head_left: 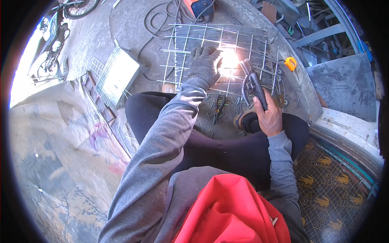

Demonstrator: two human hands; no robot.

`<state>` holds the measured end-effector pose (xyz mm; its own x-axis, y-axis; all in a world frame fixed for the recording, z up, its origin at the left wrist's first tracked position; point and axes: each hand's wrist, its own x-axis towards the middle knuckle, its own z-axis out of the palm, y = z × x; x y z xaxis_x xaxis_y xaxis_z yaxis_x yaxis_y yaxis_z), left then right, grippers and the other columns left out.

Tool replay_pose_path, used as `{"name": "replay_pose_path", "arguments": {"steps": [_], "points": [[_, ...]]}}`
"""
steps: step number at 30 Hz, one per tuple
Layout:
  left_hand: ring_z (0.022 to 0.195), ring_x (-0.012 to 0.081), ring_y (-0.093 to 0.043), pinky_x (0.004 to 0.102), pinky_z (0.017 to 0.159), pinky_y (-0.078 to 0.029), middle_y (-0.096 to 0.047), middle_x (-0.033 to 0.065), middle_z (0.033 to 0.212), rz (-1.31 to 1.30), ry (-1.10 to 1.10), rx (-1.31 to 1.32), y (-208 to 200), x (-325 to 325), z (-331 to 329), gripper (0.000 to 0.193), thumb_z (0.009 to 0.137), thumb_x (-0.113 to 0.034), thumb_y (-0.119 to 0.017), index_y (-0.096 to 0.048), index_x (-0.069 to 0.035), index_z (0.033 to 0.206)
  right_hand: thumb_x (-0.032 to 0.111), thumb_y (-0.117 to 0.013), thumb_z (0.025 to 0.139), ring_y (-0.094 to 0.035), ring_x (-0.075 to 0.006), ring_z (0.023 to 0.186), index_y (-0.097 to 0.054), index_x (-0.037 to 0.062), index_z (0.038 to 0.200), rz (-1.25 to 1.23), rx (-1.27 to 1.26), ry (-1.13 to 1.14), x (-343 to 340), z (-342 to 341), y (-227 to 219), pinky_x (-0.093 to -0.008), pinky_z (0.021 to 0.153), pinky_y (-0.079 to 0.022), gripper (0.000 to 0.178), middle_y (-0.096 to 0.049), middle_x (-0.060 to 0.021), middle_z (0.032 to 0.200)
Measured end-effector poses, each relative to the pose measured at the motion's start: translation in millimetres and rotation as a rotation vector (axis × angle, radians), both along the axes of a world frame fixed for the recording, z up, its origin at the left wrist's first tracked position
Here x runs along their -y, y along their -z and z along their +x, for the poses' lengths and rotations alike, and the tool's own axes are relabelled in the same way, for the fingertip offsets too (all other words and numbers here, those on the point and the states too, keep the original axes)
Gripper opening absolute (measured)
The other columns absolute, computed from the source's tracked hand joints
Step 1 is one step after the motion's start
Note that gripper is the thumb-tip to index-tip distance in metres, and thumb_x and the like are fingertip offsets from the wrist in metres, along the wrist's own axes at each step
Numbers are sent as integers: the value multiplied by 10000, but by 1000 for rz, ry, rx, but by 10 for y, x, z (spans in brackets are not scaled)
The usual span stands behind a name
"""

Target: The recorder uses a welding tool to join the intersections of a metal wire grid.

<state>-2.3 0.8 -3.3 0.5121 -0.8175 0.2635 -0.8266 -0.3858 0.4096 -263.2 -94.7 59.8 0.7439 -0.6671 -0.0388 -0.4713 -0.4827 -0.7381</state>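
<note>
My right hand (268, 115) is bare and wraps round the black handle of a welding electrode holder (255, 87), whose jaws point up and left. A white arc glare hides the electrode's tip and the rods beneath it. Left of the glare my left hand (204, 64), in a dark grey knitted glove, rests over a grid of thin metal rods (186, 37). Its fingers are curled, and what they grip is lost in the glare. The grid lies on a dark flat plate (259, 34). Pliers (219, 108) lie on the ground just in front of my crossed legs.
Short rod offcuts lie round the pliers. An orange and blue machine (201, 8) with coiled cable (152, 24) stands at the far side. A yellow tape measure (290, 63) lies at right, near metal scrap and a sheet (344, 87). A pale panel (117, 71) and cloth (60, 133) are at left.
</note>
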Motion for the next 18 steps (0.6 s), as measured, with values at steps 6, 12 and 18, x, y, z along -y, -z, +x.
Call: {"name": "replay_pose_path", "arguments": {"steps": [6, 12, 18], "points": [[1239, 368, -528, 505, 1094, -414, -603, 103, 1327, -30, -20, 23, 46, -22, -7, 407, 875, -305, -687, -680, -137, 1246, 329, -651, 1006, -711, -425, 986, -601, -25, 1360, -5, -7, -6, 3, -4, 17, -456, 831, -563, 503, -716, -280, 1080], [1117, 345, -593, 501, 1007, -457, -647, 97, 1162, -58, -21, 60, 41, 7, -10, 279, 894, -327, -687, -735, -177, 1124, 278, -646, 1029, -753, -298, 997, -596, 9, 1383, 23, 79, 58, -15, -16, 5, -396, 847, -566, 448, -738, -213, 1090], [1073, 345, -607, 501, 982, -453, -670, 81, 1084, -179, 2, 6, 38, 18, -8, 188, 876, -287, -724, -741, -190, 1036, 261, -655, 1027, -757, -283, 956, -610, 6, 1354, 12, 85, 60, -5, -5, -23, -374, 817, -568, 417, -736, -197, 1070]]}}
